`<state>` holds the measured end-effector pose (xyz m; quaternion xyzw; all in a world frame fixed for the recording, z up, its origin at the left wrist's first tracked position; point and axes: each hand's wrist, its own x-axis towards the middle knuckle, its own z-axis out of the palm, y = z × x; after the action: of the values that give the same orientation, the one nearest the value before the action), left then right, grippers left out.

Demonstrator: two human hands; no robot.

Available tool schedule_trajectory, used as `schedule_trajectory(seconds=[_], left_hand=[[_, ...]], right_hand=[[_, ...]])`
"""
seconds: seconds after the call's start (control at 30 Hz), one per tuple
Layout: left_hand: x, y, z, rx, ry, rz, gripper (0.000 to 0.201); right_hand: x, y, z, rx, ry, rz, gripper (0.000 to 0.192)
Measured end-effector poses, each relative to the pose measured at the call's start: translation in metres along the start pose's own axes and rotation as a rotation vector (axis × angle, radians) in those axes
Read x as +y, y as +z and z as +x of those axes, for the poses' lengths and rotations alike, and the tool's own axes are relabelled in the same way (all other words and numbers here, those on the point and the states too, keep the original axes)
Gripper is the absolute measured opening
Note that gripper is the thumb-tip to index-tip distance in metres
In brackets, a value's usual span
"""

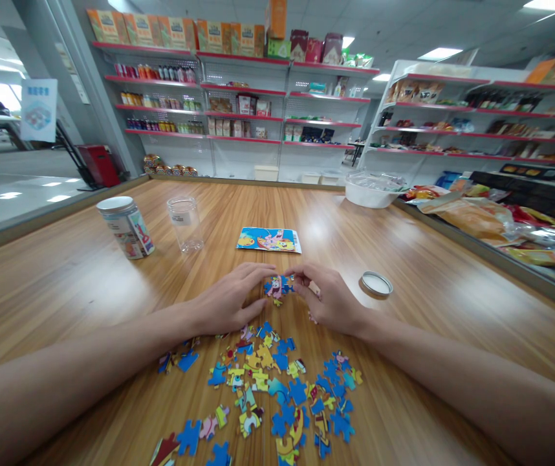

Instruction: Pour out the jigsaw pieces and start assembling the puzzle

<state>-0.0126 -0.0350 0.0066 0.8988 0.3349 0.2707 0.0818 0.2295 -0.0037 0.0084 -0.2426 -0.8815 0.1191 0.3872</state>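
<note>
Several joined jigsaw puzzle pieces [276,287], blue with a pink cartoon figure, lie between my hands. My left hand [229,296] rests at their left side, fingers stretched out and thumb apart, fingertips by the upper edge. On the other side my right hand [332,299] has its fingers pinched at a small puzzle piece [292,277] against the right edge, mostly hidden by the fingertips. Pinkish pieces show partly under that hand. Many loose puzzle pieces [284,414], mostly blue and yellow, are scattered closer to me. The picture card [268,240] lies flat beyond my hands.
A labelled jar with a white lid [125,228] and a clear open jar [185,225] stand at left. A round lid [376,283] lies right of my right hand. Farther back are a white bowl [370,194], snack packets [471,213] and stocked shelves [243,87].
</note>
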Motion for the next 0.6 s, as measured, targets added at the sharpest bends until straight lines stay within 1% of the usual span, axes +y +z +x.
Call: schedule_trajectory(seconds=[0.1, 0.23, 0.3, 0.4, 0.53, 0.6], left_hand=[[0.000, -0.001, 0.001, 0.067, 0.094, -0.013, 0.040], [0.002, -0.003, 0.005, 0.115, 0.229, -0.040, 0.016], [0.004, -0.004, 0.007, 0.133, 0.250, -0.054, 0.008], [0.005, -0.004, 0.006, 0.145, 0.210, -0.074, 0.007], [0.005, -0.006, 0.004, 0.170, 0.067, -0.087, 0.010], [0.006, -0.007, 0.003, 0.183, 0.003, -0.099, 0.011]], right_hand=[[-0.003, 0.000, 0.001, 0.011, -0.084, 0.030, 0.020], [-0.009, 0.002, 0.002, -0.013, -0.170, 0.067, 0.017], [-0.011, 0.002, 0.002, -0.029, -0.182, 0.079, 0.016], [-0.013, 0.002, 0.004, -0.053, -0.198, 0.077, 0.013], [-0.013, 0.001, 0.006, -0.098, -0.299, 0.074, 0.012], [-0.013, 0.000, 0.006, -0.111, -0.309, 0.072, 0.013]])
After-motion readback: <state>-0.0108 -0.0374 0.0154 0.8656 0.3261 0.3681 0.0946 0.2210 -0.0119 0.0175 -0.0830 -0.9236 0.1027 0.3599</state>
